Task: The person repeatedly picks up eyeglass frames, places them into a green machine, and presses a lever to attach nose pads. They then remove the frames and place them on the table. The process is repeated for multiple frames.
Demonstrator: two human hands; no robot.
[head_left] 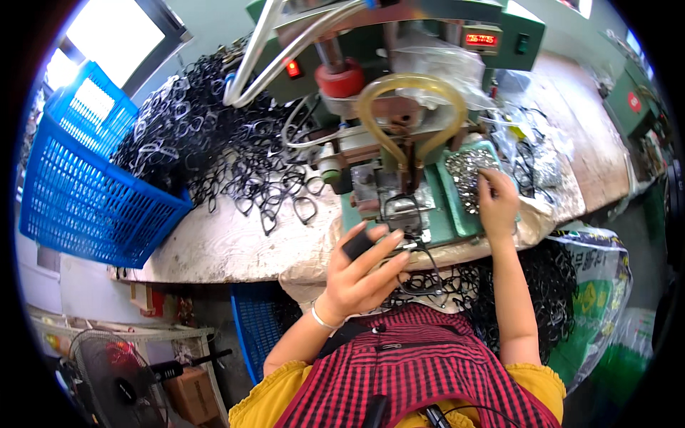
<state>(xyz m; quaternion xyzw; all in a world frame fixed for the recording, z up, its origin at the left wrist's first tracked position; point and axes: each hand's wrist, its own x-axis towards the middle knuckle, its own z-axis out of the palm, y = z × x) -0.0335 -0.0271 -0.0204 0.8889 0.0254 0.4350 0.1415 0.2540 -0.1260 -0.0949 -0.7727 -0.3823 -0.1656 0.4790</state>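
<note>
My right hand (497, 203) reaches into a green tray (467, 227) of small shiny metal parts (467, 171), thumb and fingers pinched together at the heap's right side. What lies between the fingertips is too small to see. My left hand (364, 274) is in front of the press, fingers stretched and apart, a black cover (358, 245) on one finger. Beside its fingertips a black eyeglass frame (437, 274) hangs at the table edge, up against the press's jig; whether the fingers touch it, I cannot tell. A dark rim (402, 207) sits under the press head.
The green press (517, 43) with a yellowish looped hose (421, 80) stands ahead. A big pile of black eyeglass frames (193, 128) and blue baskets (93, 196) are at left. More frames (535, 292) lie below the table edge, near a printed sack (596, 285). A fan (114, 371) stands lower left.
</note>
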